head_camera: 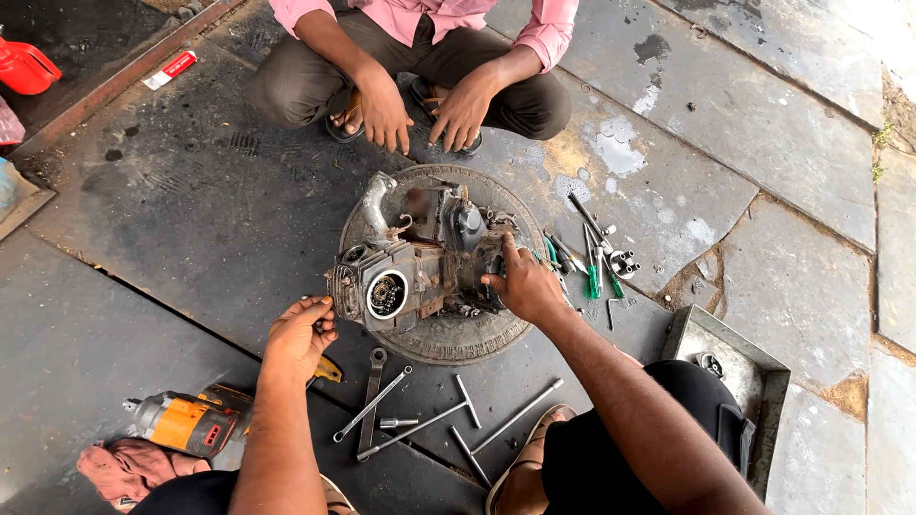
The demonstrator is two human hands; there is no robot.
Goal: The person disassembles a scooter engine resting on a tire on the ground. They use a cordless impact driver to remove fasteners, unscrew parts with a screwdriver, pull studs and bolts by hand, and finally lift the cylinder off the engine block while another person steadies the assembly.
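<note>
Head view looks straight down on a small motorcycle engine (420,267) sitting on an old tyre (458,339) laid flat on the oily stone floor (191,219). The right hand (523,284) is pressed against the engine's right side with its fingers (496,281) curled onto the casing, gripping it. The left hand (301,336) hovers just beside the round opening at the engine's near-left end, fingers loosely curled with the tips drawn together; whether they pinch some small part I cannot tell. Across the tyre a second person crouches in a pink shirt (429,14), both of that person's hands (382,110) resting near their sandals, apart from the engine. The main risk, as I judge it, is the engine rocking or rolling off the tyre: only one hand steadies it, and the tyre gives a soft, uneven seat. The casing looks greasy, so the right-hand grip could slip. Any small piece dropped from the left hand could vanish into the open port or the dark grime below. T-handle wrenches (448,415) and a flat spanner (372,401) lie scattered near the person's sandalled foot (534,448), easy to kick or kneel on, and an orange impact driver (186,422) rests on a rag (134,469) close to the left elbow. Screwdrivers and sockets (596,262) lie just right of the tyre, a metal tray (739,367) beyond them.
</note>
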